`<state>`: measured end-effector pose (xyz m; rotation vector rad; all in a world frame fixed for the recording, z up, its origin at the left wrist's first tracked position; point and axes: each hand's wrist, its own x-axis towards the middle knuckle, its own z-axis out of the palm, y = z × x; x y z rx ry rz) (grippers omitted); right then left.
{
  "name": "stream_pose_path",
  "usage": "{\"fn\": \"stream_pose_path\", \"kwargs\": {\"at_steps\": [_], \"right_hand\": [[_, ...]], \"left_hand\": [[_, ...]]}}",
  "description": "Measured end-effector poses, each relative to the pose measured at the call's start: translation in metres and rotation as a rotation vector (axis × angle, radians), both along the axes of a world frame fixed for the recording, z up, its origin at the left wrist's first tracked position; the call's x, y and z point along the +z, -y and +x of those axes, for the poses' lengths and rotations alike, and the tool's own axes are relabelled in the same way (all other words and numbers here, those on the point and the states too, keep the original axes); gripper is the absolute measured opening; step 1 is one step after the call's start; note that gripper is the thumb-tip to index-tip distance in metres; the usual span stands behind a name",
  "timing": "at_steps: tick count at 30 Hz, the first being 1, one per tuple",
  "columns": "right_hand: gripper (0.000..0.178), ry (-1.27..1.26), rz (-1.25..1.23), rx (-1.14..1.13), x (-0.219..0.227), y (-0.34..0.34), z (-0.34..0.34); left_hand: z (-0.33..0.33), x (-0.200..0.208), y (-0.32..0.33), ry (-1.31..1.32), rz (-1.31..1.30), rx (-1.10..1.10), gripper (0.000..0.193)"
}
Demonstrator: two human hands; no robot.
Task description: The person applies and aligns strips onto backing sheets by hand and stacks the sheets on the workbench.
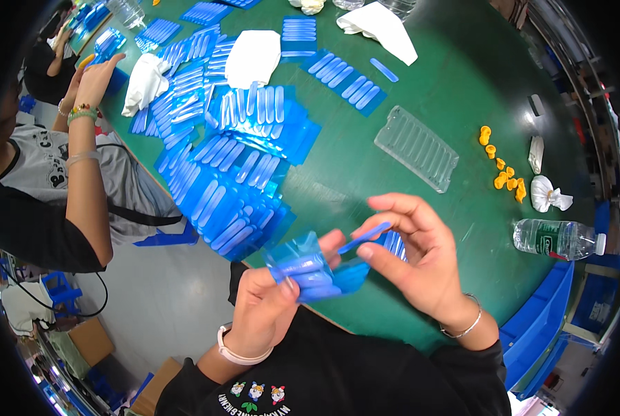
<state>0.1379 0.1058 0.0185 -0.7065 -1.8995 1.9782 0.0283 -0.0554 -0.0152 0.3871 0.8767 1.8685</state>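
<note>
My left hand [258,308] grips a blue film sheet [303,267] that carries several rounded blue strips. The sheet is bent and curls up at its edges. Between the thumb and fingers of my right hand [424,260] is a single slim blue strip [365,237], held just right of the sheet. Behind the right fingers, more blue strips [394,244] partly show on the table. A clear plastic tray [417,149] with long parallel grooves lies beyond my right hand. To the left, a large heap of blue strip sheets [220,163] overlaps across the green table [337,152].
White cloths [254,59] lie on and around the heap. At right are small yellow rubber pieces [500,182], a tied white bundle [547,195] and a water bottle [556,239] on its side. Blue bins [542,319] stand by the right edge. A co-worker [46,187] sits at left, arms raised.
</note>
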Motion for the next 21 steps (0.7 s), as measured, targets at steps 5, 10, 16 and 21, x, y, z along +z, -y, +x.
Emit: {"fn": "stream_pose_path", "kwargs": {"at_steps": [5, 10, 16, 21], "right_hand": [[0.045, 0.046, 0.785, 0.118, 0.001, -0.012, -0.001], [0.034, -0.012, 0.715, -0.093, 0.001, -0.009, -0.009], [0.019, -0.052, 0.590, 0.114, 0.017, -0.017, -0.009], [0.015, -0.058, 0.533, 0.153, 0.016, -0.009, -0.009]], "left_hand": [[-0.004, -0.002, 0.007, -0.079, -0.066, -0.115, 0.036], [-0.004, 0.007, 0.003, -0.038, -0.175, -0.014, 0.030], [0.005, 0.012, -0.004, -0.150, -0.292, 0.086, 0.025], [0.002, 0.013, 0.002, -0.169, -0.267, 0.025, 0.017]]}}
